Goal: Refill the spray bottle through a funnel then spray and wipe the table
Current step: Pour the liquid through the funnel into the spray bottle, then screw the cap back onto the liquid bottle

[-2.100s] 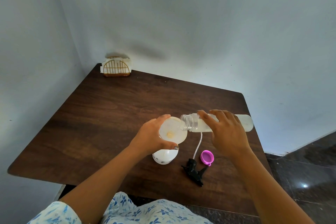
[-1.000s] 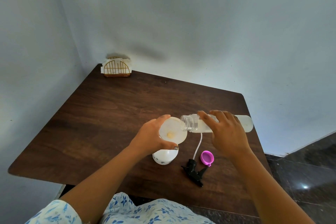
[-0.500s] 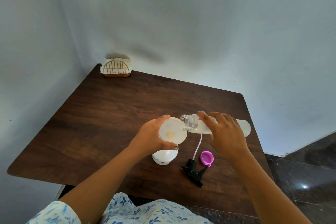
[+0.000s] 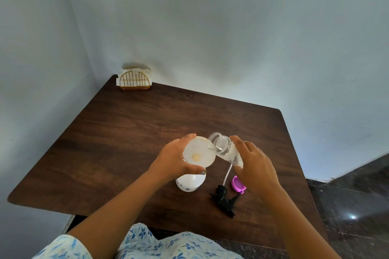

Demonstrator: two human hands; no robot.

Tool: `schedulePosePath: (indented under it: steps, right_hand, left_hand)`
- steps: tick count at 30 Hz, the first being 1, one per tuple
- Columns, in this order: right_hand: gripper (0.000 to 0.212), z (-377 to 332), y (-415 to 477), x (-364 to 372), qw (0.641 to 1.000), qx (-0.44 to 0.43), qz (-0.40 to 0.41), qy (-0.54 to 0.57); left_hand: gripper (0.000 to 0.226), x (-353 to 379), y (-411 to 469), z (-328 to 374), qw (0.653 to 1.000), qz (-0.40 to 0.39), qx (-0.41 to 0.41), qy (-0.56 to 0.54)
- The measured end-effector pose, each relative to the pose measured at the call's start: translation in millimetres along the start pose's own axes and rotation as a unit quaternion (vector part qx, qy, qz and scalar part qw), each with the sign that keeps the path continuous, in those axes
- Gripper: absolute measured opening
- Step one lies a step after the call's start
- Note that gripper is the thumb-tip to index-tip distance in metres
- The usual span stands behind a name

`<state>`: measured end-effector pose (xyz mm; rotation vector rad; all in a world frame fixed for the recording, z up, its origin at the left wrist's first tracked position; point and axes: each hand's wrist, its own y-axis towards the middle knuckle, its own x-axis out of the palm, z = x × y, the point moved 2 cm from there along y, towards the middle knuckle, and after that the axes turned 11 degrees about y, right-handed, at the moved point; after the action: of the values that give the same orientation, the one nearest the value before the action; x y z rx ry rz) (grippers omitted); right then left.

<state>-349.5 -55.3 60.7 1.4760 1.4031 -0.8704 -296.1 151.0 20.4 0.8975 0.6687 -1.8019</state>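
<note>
A white spray bottle [image 4: 190, 183] stands on the dark wooden table [image 4: 130, 132] with a white funnel [image 4: 199, 154] in its neck. My left hand [image 4: 175, 161] grips the funnel's rim from the left. My right hand [image 4: 255, 164] holds a clear refill bottle [image 4: 224, 149], its open mouth raised near the funnel's right rim. The black spray head [image 4: 224, 198] with its white tube lies on the table to the right, beside a pink cap [image 4: 237, 184].
A gold wire napkin holder [image 4: 134, 80] with white napkins stands at the table's far left corner against the wall. Walls close the far and left sides. A dark tiled floor [image 4: 355, 202] lies to the right of the table.
My right hand has turned the refill bottle from lying level over the funnel to mouth-up and drawn its base toward me. The left hand stays on the funnel.
</note>
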Motion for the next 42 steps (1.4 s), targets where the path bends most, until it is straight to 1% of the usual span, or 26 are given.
schedulePosePath:
  steps: [3,6,9,13,17,23,24,25,27,29,30,31,32,33,35,36,39,42]
  right_hand:
    - [0.079,0,-2,3,0.999,0.033,-0.016,0.038]
    - [0.082,3,-2,7,0.990,0.082,-0.016,0.115]
    - [0.083,6,-1,10,0.975,0.103,-0.002,0.198]
    - [0.081,6,0,6,0.944,0.141,0.000,0.299]
    - [0.079,5,0,4,0.927,0.153,-0.011,0.342]
    - [0.078,4,1,6,0.911,0.157,-0.016,0.381]
    - [0.078,3,1,5,0.909,0.155,-0.016,0.386]
    - [0.077,3,0,5,0.907,0.153,-0.017,0.391]
    - [0.075,3,-1,4,0.906,0.148,-0.020,0.396]
    - [0.074,4,-2,2,0.903,0.141,-0.021,0.406]
    - [0.074,4,-3,0,0.901,0.137,-0.020,0.411]
    - [0.074,5,-3,-2,0.899,0.133,-0.017,0.417]
    - [0.074,6,-3,-3,0.898,0.128,-0.014,0.421]
    - [0.074,7,-3,-5,0.898,0.121,-0.011,0.423]
    - [0.073,7,-4,-7,0.901,0.107,-0.006,0.421]
    - [0.073,6,-5,-9,0.903,0.101,-0.004,0.417]
    - [0.071,3,-9,-17,0.908,0.081,0.001,0.410]
    - [0.069,5,-12,-21,0.906,0.070,0.009,0.417]
  left_hand:
    - [0.098,1,0,0,1.000,0.001,0.000,0.002]
    - [0.099,2,1,-1,1.000,-0.004,0.000,0.001]
    - [0.099,1,0,-1,1.000,-0.006,0.000,0.003]
    - [0.099,-1,1,0,1.000,-0.009,-0.001,0.008]
    - [0.101,-2,2,0,1.000,-0.017,-0.003,0.016]
    - [0.110,0,2,-1,0.998,-0.036,-0.011,0.044]
    - [0.111,-1,0,-2,0.997,-0.023,-0.017,0.066]
    - [0.110,-4,-2,-2,0.995,0.011,-0.023,0.101]
    - [0.106,-12,-6,2,0.978,0.129,-0.021,0.162]
    - [0.089,-21,-9,13,0.958,0.242,0.025,0.150]
    - [0.077,-26,-10,20,0.950,0.277,0.057,0.133]
    - [0.068,-29,-9,28,0.945,0.292,0.089,0.116]
    - [0.062,-32,-9,38,0.947,0.283,0.118,0.092]
    - [0.059,-33,-8,48,0.953,0.258,0.143,0.063]
    - [0.060,-30,-8,69,0.965,0.191,0.178,0.007]
    - [0.063,-26,-7,79,0.970,0.160,0.182,-0.018]
    - [0.072,-12,-2,97,0.979,0.092,0.158,-0.089]
    - [0.072,-2,4,106,0.983,0.043,0.135,-0.117]
